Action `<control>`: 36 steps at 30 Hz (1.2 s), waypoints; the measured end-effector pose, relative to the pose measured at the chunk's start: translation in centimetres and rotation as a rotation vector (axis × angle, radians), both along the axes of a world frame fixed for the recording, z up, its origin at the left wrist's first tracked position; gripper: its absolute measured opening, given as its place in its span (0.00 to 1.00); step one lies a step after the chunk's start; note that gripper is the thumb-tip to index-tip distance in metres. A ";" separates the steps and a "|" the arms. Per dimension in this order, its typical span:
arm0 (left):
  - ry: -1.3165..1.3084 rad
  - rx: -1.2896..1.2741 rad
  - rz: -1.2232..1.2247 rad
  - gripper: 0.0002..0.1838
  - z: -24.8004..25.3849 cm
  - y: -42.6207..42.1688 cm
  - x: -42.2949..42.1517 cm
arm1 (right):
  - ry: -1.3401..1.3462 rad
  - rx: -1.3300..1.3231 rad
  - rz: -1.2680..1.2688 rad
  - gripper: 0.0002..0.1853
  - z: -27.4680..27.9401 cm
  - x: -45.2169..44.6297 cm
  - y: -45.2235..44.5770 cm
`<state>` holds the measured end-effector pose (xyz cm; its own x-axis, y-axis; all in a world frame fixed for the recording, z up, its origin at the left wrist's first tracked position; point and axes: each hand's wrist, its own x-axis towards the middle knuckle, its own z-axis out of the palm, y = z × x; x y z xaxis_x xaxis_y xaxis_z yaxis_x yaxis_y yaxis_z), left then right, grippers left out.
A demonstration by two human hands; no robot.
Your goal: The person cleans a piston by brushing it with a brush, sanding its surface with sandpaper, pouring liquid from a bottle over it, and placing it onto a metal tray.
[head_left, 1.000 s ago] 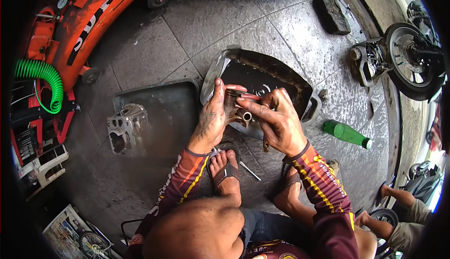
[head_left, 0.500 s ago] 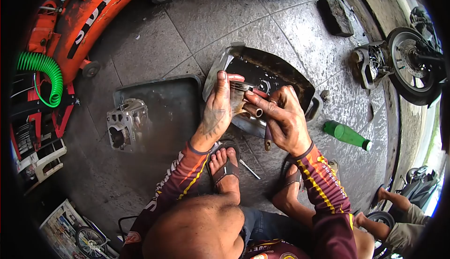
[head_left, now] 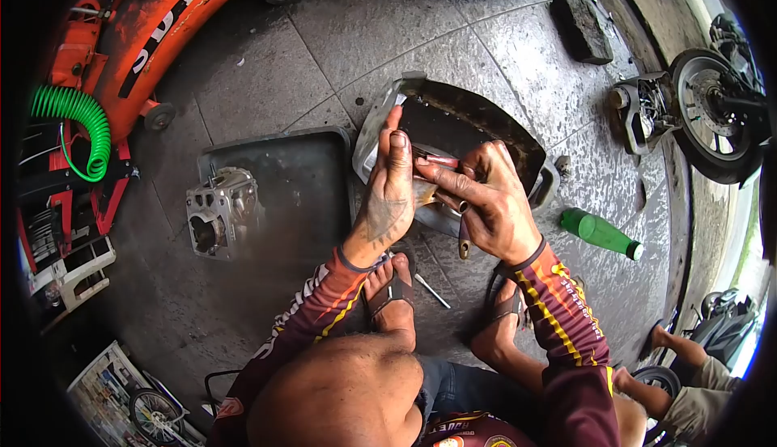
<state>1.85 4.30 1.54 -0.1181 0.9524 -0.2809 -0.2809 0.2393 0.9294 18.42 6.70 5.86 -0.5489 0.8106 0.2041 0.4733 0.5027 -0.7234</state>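
My left hand [head_left: 387, 184] is closed around a piston, its thumb and one fingertip pointing up. Most of the piston [head_left: 424, 194] is hidden by my hands; its tan skirt shows, with a hollow metal pin [head_left: 452, 202] sticking out toward my right hand. My right hand [head_left: 495, 200] has its index finger stretched to the piston. A thin handle [head_left: 464, 245] with a holed end hangs below its curled fingers; the tool's other end is hidden. Beneath both hands lies a dark, dirty, cut-open container [head_left: 486, 115].
A grey tray [head_left: 275, 141] at left holds a metal engine cylinder [head_left: 222, 212]. At right lie a green bottle [head_left: 600, 233] and a dark block [head_left: 581, 28]. A thin metal tool [head_left: 433, 291] lies between my feet. An orange tank [head_left: 174, 22] stands upper left, a motorcycle wheel [head_left: 712, 115] at right.
The left hand has turned, its thumb now more upright, and the piston's ring grooves are covered. The right hand stays close to the piston, its index finger still against it.
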 end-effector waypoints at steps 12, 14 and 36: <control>-0.152 -0.032 -0.047 0.38 0.4 -0.4 -0.5 | -0.040 0.011 0.002 0.33 -0.6 1.4 -0.5; -0.081 -0.018 -0.094 0.38 -0.9 -0.8 -0.7 | -0.030 0.000 0.005 0.33 -0.6 0.9 -0.5; 0.505 0.178 -0.123 0.48 0.2 -0.6 -0.9 | -0.105 -0.012 0.097 0.29 -0.5 0.9 0.2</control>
<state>0.99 3.69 1.73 -0.0810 0.9954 -0.0515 0.2304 0.0689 0.9706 19.29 6.94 5.35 -0.6427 0.7547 0.1319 0.4963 0.5412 -0.6789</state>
